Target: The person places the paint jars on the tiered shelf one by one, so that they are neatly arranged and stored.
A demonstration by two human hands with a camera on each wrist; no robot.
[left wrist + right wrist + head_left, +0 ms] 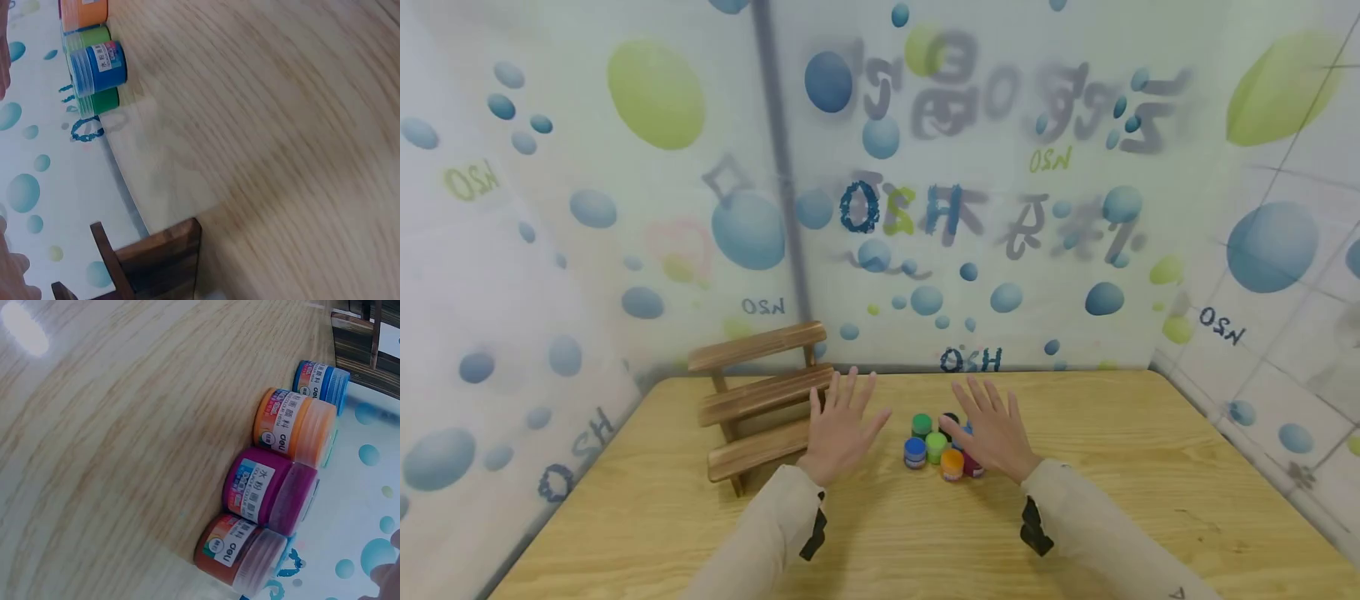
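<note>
My left hand (841, 435) is held palm down with fingers spread, overlapping the right end of a three-tier wooden rack (760, 451) in the head view. My right hand (996, 433) has its fingers spread too and partly covers a cluster of small paint jars. Among the jars are a dark green one (921, 426), a blue one (914, 454), a light green one (936, 448) and an orange one (952, 465). The right wrist view also shows a purple jar (256, 490) and a brown jar (226, 549) in the near row. Neither hand holds anything.
The jars and rack stand on a light wooden table (925, 550). A pale curtain (1000, 158) with blue and green bubble prints hangs behind the table's back edge and along the sides. Dark bands (1036, 527) circle both wrists over beige sleeves.
</note>
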